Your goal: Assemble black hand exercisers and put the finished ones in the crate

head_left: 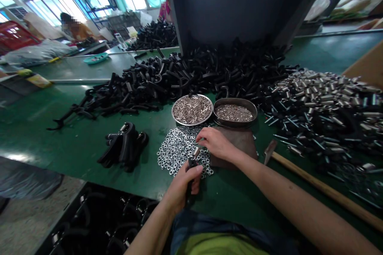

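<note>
My left hand (184, 181) is wrapped round a black curved plastic handle. A metal coil spring (196, 152) stands out of the handle's top end. My right hand (216, 142) hovers just above and beyond the spring, at the right side of a spread of loose hex nuts (172, 152). Its fingers are curled with the tips drawn together; whether something small sits between them is hidden. Left of the nuts lies a small bunch of black handles (124, 147), some with springs fitted.
Behind the nuts stand a round dish of metal pins (192, 109) and an oval tin of small metal parts (235, 112). A hammer (317, 185) lies at right below piled springs (335, 89). Black parts (167, 75) heap before a grey bin (227, 12). Two people sit beyond.
</note>
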A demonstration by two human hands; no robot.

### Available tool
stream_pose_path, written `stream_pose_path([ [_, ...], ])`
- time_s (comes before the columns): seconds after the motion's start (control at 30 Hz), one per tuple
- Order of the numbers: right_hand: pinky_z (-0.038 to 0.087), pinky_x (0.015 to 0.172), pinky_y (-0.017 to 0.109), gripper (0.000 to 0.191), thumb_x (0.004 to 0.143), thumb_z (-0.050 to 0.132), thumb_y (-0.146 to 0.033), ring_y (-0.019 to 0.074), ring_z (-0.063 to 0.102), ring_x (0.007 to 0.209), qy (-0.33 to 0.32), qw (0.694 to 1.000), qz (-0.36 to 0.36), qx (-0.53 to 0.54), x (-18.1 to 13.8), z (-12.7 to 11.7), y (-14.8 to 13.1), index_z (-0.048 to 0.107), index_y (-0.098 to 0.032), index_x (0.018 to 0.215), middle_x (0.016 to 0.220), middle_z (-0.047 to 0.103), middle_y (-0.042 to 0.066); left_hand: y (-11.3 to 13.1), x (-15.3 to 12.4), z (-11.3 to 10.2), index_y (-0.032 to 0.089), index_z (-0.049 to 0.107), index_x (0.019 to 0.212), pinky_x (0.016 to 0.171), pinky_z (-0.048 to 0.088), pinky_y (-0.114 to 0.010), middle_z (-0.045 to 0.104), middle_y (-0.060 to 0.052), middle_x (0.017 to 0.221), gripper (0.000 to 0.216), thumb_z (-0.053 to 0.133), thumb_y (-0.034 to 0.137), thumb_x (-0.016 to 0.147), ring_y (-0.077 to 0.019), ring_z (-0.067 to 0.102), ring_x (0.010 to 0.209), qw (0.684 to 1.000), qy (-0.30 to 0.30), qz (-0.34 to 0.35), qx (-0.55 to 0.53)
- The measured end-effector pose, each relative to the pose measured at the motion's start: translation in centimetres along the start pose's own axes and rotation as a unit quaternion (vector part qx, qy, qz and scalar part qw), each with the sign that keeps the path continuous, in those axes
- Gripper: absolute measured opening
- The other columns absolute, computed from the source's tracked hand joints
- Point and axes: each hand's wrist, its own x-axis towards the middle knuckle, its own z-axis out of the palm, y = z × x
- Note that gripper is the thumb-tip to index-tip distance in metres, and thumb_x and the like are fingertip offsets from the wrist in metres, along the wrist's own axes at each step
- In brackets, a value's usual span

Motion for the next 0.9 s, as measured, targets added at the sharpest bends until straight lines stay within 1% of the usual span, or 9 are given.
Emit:
stream_pose_path([
  [0.07, 0.041, 0.080, 0.032, 0.014, 0.077, 0.055, -0.004, 0.0198, 0.051, 0.096, -0.002, 0.999, -0.009, -0.047, 1.4, 0.9, 0.4, 0.063, -0.016, 0.074, 0.092, 0.060, 0.008, 0.1, -0.3, -0.8, 0.017, 0.046, 0.073, 0.042, 0.028, -0.018, 0.042, 0.006, 0.056, 0.034, 0.068, 0.044, 0.070, -0.0057, 0.035, 0.046, 0.999, 0.025, 0.029, 0.018],
  [0.2, 0.040, 0.080, 0.030, 0.013, 0.076, 0.056, -0.004, 0.0207, 0.049, 0.100, -0.002, 0.999, -0.015, -0.046, 1.9, 1.3, 0.7, 0.057, -0.016, 0.069, 0.092, 0.059, 0.009, 0.4, -0.3, -1.3, 0.013, 0.058, 0.090, 0.054, 0.041, -0.020, 0.053, 0.001, 0.070, 0.039, 0.070, 0.044, 0.069, -0.0090, 0.049, 0.060, 0.994, 0.083, 0.063, 0.015],
  [0.33, 0.042, 0.076, 0.025, 0.004, 0.086, 0.048, -0.014, 0.0134, 0.054, 0.087, 0.009, 1.000, -0.018, 0.011, -0.8, -0.4, -0.8, 0.051, -0.017, 0.085, 0.089, 0.061, 0.003, 0.3, 0.8, -0.6, 0.013, 0.059, 0.087, 0.046, 0.036, -0.018, 0.048, 0.004, 0.063, 0.044, 0.066, 0.053, 0.072, -0.0066, 0.043, 0.052, 0.992, 0.109, 0.048, -0.025],
  [0.47, 0.041, 0.063, 0.023, 0.009, 0.093, 0.039, -0.022, 0.0118, 0.056, 0.071, 0.061, 0.991, 0.010, 0.120, -4.8, -1.3, -2.3, 0.047, -0.019, 0.089, 0.078, 0.060, 0.000, 0.0, 2.1, 1.7, 0.014, 0.056, 0.082, 0.040, 0.028, -0.015, 0.045, 0.004, 0.059, 0.053, 0.060, 0.065, 0.070, -0.0054, 0.037, 0.048, 0.995, 0.054, 0.018, -0.080],
  [0.6, 0.038, 0.060, 0.025, 0.009, 0.091, 0.040, -0.023, 0.0143, 0.058, 0.064, 0.111, 0.991, 0.050, 0.057, -7.5, -0.8, -2.3, 0.049, -0.019, 0.092, 0.069, 0.060, 0.000, -0.6, 2.7, 4.5, 0.015, 0.051, 0.076, 0.040, 0.028, -0.016, 0.044, 0.004, 0.059, 0.055, 0.055, 0.070, 0.070, -0.0059, 0.037, 0.048, 0.999, -0.001, -0.004, -0.054],
  [0.7, 0.038, 0.062, 0.025, 0.011, 0.089, 0.042, -0.021, 0.0152, 0.061, 0.067, 0.149, 0.985, 0.077, 0.041, -8.6, -0.9, -2.2, 0.051, -0.019, 0.096, 0.073, 0.063, 0.001, -0.9, 2.8, 5.8, 0.016, 0.048, 0.076, 0.041, 0.028, -0.015, 0.042, 0.005, 0.058, 0.051, 0.056, 0.067, 0.072, -0.0058, 0.037, 0.048, 1.000, -0.012, 0.014, 0.005],
  [0.77, 0.039, 0.061, 0.023, 0.012, 0.088, 0.043, -0.017, 0.0132, 0.060, 0.065, 0.142, 0.982, 0.092, 0.080, -9.1, -1.6, -2.1, 0.053, -0.020, 0.095, 0.072, 0.063, 0.000, -1.0, 2.8, 6.1, 0.017, 0.048, 0.078, 0.041, 0.025, -0.014, 0.038, 0.006, 0.057, 0.048, 0.058, 0.064, 0.073, -0.0048, 0.034, 0.047, 0.999, -0.024, 0.021, 0.043],
  [0.83, 0.038, 0.057, 0.021, 0.013, 0.090, 0.042, -0.020, 0.0107, 0.056, 0.057, 0.096, 0.982, 0.092, 0.136, -9.6, -2.9, -1.3, 0.054, -0.020, 0.090, 0.063, 0.059, -0.004, -0.9, 2.8, 6.3, 0.017, 0.048, 0.080, 0.040, 0.020, -0.014, 0.035, 0.008, 0.056, 0.046, 0.059, 0.061, 0.074, -0.0036, 0.029, 0.045, 0.997, -0.048, 0.010, 0.067],
  [0.9, 0.038, 0.056, 0.021, 0.020, 0.093, 0.039, -0.028, 0.0108, 0.054, 0.056, 0.101, 0.983, 0.102, 0.117, -9.9, -5.1, 0.6, 0.056, -0.020, 0.087, 0.059, 0.056, -0.004, -0.9, 2.8, 6.3, 0.017, 0.050, 0.081, 0.040, 0.017, -0.014, 0.033, 0.008, 0.057, 0.045, 0.061, 0.060, 0.073, -0.0028, 0.027, 0.045, 0.995, -0.068, -0.019, 0.065],
])
